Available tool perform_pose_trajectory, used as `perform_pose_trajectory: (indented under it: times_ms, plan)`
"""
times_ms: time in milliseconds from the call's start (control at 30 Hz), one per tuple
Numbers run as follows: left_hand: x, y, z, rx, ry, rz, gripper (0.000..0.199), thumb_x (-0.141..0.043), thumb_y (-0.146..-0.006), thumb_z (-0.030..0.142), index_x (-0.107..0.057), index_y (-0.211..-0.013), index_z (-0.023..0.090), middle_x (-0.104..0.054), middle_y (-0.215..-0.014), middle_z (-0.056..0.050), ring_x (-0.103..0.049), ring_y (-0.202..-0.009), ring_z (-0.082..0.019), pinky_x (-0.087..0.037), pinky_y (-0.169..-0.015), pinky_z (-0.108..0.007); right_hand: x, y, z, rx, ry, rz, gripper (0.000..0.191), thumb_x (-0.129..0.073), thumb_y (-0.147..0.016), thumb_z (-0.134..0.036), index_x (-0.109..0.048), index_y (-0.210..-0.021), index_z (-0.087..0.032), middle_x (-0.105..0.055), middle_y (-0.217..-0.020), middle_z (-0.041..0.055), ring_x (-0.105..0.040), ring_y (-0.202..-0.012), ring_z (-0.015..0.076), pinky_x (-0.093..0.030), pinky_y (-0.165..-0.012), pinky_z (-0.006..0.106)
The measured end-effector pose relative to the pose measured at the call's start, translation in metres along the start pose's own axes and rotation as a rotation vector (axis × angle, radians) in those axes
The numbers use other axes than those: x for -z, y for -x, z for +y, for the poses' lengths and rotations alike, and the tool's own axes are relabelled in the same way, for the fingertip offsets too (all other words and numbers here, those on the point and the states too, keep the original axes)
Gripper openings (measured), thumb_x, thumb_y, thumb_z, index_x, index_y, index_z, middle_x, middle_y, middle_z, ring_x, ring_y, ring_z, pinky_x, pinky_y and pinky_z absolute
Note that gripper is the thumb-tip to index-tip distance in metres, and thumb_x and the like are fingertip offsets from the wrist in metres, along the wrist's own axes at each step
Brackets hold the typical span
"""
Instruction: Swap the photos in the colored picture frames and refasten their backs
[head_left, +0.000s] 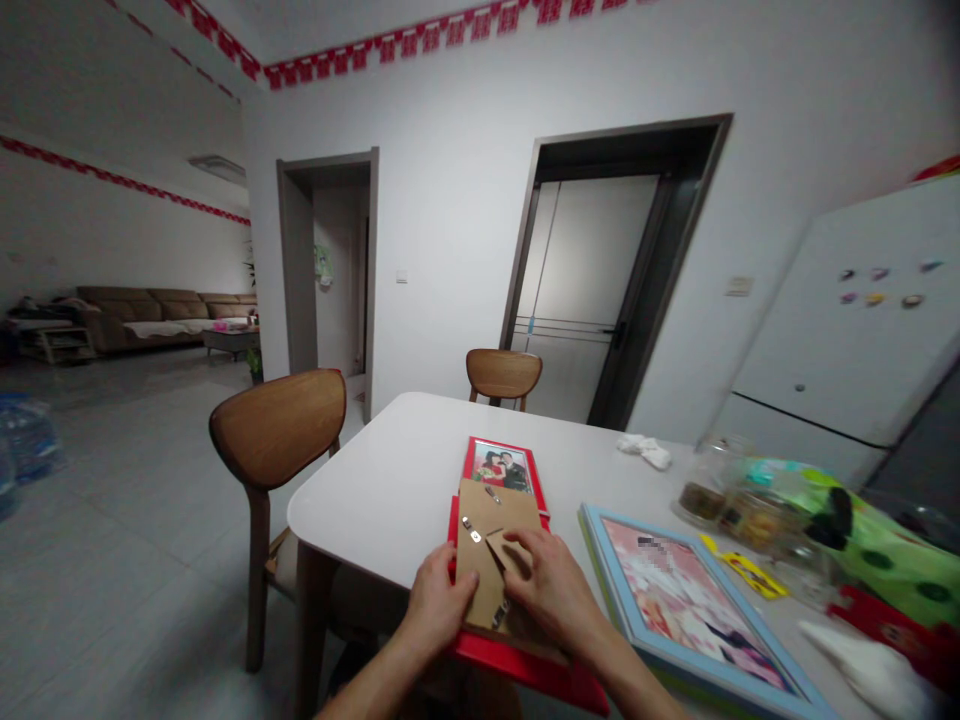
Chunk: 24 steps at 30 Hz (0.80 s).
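Note:
A red picture frame (499, 650) lies face down near the table's front edge, with a brown backing board (510, 505) on it. Small metal clips (475, 536) are fixed to the board. My left hand (435, 602) grips the left edge of the frame and board, its thumb on top. With curled fingers, my right hand (553, 590) pinches the raised stand flap (501, 548) in the middle of the board; its fingertips are partly hidden. Just beyond lies another red frame (537, 482), holding a photo of two people.
To the right, a blue picture frame (622, 590) lies on the white table (397, 470). Glass jars (705, 490), a green bag (877, 540), a yellow packet (754, 575) and crumpled tissue (643, 450) are farther right. Wooden chairs (281, 425) stand left and behind.

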<state>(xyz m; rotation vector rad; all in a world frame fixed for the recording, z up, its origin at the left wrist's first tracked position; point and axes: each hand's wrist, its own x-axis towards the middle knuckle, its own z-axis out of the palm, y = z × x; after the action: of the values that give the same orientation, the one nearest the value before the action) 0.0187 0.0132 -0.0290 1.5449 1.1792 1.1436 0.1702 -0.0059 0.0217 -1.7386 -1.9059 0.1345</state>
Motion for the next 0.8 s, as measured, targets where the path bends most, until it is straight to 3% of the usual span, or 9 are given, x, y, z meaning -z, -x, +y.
perform_pose_trajectory:
  times_ms: [67,167,300,467,667,800]
  plan:
    - [0.002,-0.008,0.000,0.045,0.096,0.039,0.018,-0.047,-0.069,0.032,-0.056,-0.075,0.017,-0.064,-0.076,-0.003,-0.058,-0.077,-0.020,-0.045,-0.070,-0.028,0.005,-0.003,-0.009,0.029,-0.047,0.032,0.033,-0.050,-0.063,-0.022,-0.058,-0.095,-0.019,-0.059,-0.096,0.0061,-0.050,-0.092,0.0201,-0.036,-0.084,0.030]
    - [0.017,-0.021,0.000,0.085,0.174,0.112,0.021,-0.040,-0.074,0.036,-0.049,-0.070,0.018,-0.061,-0.064,0.000,-0.059,-0.065,-0.017,-0.045,-0.058,-0.025,0.010,-0.005,-0.008,0.042,-0.146,0.050,0.034,-0.047,-0.070,-0.032,-0.055,-0.100,-0.019,-0.059,-0.099,0.0072,-0.052,-0.090,0.0197,-0.039,-0.080,0.030]
    - [0.061,-0.032,-0.005,0.139,0.230,0.173,0.021,-0.044,-0.072,0.038,-0.047,-0.069,0.018,-0.059,-0.059,0.001,-0.058,-0.059,-0.016,-0.045,-0.053,-0.025,0.005,0.000,0.024,-0.064,-0.040,0.037,0.040,-0.043,-0.074,-0.034,-0.051,-0.107,-0.013,-0.057,-0.103,0.0119,-0.052,-0.093,0.0207,-0.038,-0.082,0.030]
    - [0.111,-0.034,-0.026,0.210,0.134,0.194,0.023,-0.050,-0.067,0.039,-0.050,-0.064,0.016,-0.057,-0.053,0.002,-0.057,-0.051,-0.015,-0.043,-0.050,-0.024,-0.010,0.013,0.056,-0.185,0.202,-0.108,0.044,-0.042,-0.073,-0.027,-0.046,-0.113,-0.008,-0.058,-0.095,0.0163,-0.055,-0.088,0.0236,-0.038,-0.079,0.032]
    - [0.128,-0.041,-0.043,0.218,-0.165,0.247,0.011,-0.050,-0.066,0.023,-0.056,-0.070,0.013,-0.059,-0.059,-0.002,-0.058,-0.060,-0.019,-0.042,-0.054,-0.025,-0.014,0.010,0.055,-0.248,0.201,-0.150,0.049,-0.037,-0.069,-0.014,-0.039,-0.117,-0.005,-0.059,-0.093,0.0177,-0.057,-0.084,0.0237,-0.039,-0.073,0.031]
    - [0.134,-0.044,-0.034,0.150,-0.350,0.310,0.033,-0.053,-0.063,0.014,-0.053,-0.096,0.013,-0.061,-0.077,-0.004,-0.056,-0.086,-0.023,-0.039,-0.076,-0.030,-0.010,0.005,0.059,-0.323,-0.007,-0.081,0.054,-0.039,-0.067,-0.016,-0.034,-0.119,-0.003,-0.058,-0.100,0.0195,-0.057,-0.088,0.0234,-0.039,-0.077,0.031]
